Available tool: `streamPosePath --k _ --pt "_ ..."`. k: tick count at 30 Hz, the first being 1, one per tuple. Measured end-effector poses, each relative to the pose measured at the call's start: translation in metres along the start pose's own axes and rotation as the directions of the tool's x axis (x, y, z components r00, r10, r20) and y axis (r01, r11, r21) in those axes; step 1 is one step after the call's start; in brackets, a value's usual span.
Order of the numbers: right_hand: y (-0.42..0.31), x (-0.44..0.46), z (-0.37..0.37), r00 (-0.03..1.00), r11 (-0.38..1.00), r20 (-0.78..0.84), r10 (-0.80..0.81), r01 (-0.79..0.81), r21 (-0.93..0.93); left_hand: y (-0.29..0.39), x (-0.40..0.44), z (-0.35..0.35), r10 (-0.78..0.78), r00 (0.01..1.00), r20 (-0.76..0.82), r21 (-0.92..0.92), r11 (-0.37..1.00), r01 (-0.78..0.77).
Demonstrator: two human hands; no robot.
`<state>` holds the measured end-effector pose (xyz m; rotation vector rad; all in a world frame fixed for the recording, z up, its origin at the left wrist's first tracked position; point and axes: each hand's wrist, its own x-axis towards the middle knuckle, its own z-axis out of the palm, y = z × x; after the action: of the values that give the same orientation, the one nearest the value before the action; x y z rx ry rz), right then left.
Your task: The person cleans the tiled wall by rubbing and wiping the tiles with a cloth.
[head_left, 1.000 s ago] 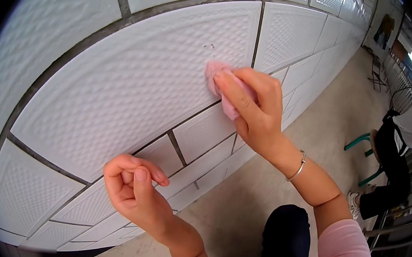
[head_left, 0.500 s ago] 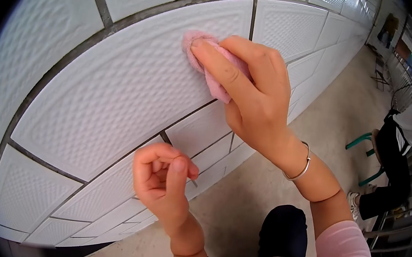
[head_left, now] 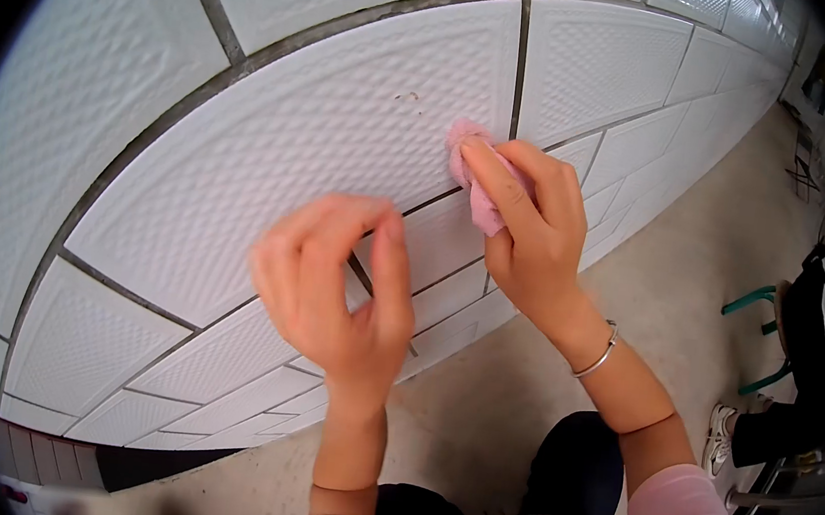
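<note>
My right hand [head_left: 545, 236] is closed on a bunched pink cloth [head_left: 484, 200], which touches the lower right part of a large white textured wall tile [head_left: 294, 145]. Brownish specks [head_left: 407, 97] mark that tile, up and left of the cloth. My left hand [head_left: 335, 280] is in front of the tile's lower edge, slightly blurred. Its fingers curl, with thumb and forefinger tips close together; anything pinched there is too small or hidden to make out.
White tiles with dark grey joints [head_left: 521, 68] cover the wall. Below lies a concrete floor [head_left: 651, 283]. At right, a person in dark trousers [head_left: 787, 428] sits on a stool with green legs [head_left: 750, 298], beside metal railings [head_left: 799, 504].
My right hand has moved down and right with the cloth, exposing the brownish specks. My left hand has risen towards the large tile.
</note>
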<state>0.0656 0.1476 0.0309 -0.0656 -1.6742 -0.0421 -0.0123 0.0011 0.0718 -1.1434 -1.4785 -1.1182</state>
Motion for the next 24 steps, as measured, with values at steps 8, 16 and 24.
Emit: streamPosePath --k 8,16,24 --pt "-0.023 -0.016 0.024 0.923 0.911 -0.168 0.347 -0.29 0.292 -0.004 0.035 0.028 0.061 0.987 -0.151 0.339 0.941 -0.007" --pt "-0.011 -0.029 0.025 0.935 0.867 -0.088 0.344 -0.28 0.413 -0.007 0.038 0.043 0.099 0.964 -0.245 0.474 0.88 0.03" --pt "-0.008 -0.031 0.029 0.935 0.87 -0.13 0.33 -0.248 0.426 -0.008 0.036 0.039 0.111 0.978 -0.174 0.463 0.886 -0.018"
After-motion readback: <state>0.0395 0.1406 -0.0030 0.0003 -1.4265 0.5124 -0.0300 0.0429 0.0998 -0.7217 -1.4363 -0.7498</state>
